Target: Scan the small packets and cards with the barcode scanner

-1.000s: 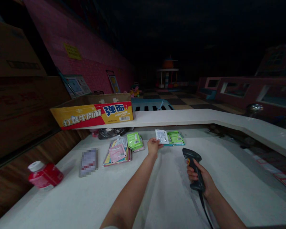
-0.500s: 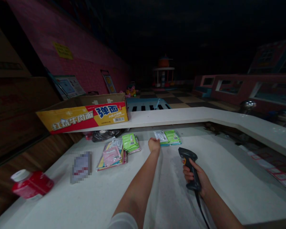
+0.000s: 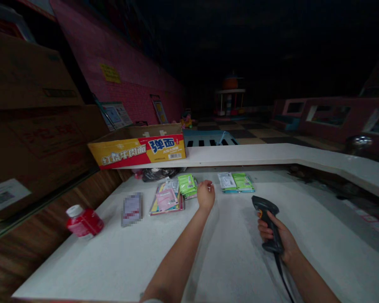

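Left hand [image 3: 206, 195]: loosely half-curled, empty, just right of stacked lime-green flat sachets [image 3: 187, 185].
Right hand [image 3: 284, 237]: wrapped around a black pistol-shaped plastic scanner [image 3: 265, 205], over the white flat counter [image 3: 233, 248].
Sachets between hands: silver-white one [image 3: 226, 180] beside a lime-green one [image 3: 244, 182].
Far left: red white-capped plastic bottle [image 3: 86, 223].

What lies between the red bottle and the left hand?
In the head view, a pixelated pale item, a pile of packets and some green packets lie between the red bottle and left hand.
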Action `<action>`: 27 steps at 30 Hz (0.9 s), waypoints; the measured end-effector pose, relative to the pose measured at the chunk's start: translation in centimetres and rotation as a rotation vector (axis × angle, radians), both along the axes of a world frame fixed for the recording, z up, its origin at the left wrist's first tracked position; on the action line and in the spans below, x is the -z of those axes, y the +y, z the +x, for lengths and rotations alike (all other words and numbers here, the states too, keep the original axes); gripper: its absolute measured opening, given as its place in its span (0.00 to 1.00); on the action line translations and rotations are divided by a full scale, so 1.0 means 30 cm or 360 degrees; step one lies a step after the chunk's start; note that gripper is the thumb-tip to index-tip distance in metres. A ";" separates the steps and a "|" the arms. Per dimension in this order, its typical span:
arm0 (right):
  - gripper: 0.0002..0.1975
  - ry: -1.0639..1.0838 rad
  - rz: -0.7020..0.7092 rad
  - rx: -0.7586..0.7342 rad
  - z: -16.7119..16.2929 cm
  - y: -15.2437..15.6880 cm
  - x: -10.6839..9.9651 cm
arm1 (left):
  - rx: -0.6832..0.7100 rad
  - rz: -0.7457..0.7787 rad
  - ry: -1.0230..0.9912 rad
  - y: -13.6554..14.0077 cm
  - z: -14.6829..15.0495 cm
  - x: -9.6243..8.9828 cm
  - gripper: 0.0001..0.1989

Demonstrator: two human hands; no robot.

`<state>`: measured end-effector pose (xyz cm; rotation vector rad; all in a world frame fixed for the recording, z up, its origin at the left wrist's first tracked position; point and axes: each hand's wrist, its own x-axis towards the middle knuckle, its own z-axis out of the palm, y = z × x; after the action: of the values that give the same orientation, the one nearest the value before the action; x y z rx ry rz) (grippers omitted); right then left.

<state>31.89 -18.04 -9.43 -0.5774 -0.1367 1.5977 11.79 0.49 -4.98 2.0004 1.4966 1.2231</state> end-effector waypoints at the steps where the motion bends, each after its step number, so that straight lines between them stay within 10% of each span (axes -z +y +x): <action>1: 0.13 0.0015 0.0004 0.0012 0.000 -0.002 0.004 | -0.0004 0.0056 0.0035 -0.013 -0.043 -0.011 0.09; 13: 0.16 -0.0062 -0.0047 -0.0009 -0.003 -0.034 -0.010 | -0.0782 0.0191 0.0740 -0.118 -0.506 -0.109 0.19; 21: 0.15 -0.0050 -0.0061 0.0052 -0.011 -0.044 -0.011 | -0.1068 -0.0320 0.0821 -0.159 -0.558 -0.108 0.29; 27: 0.14 -0.0033 -0.0046 0.0066 -0.014 -0.046 -0.016 | -0.1093 -0.0168 0.0667 -0.151 -0.562 -0.096 0.23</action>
<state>31.47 -19.43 -8.94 -0.6159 -0.1165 1.5557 -5.06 -4.03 -2.11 1.7940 2.5392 0.9290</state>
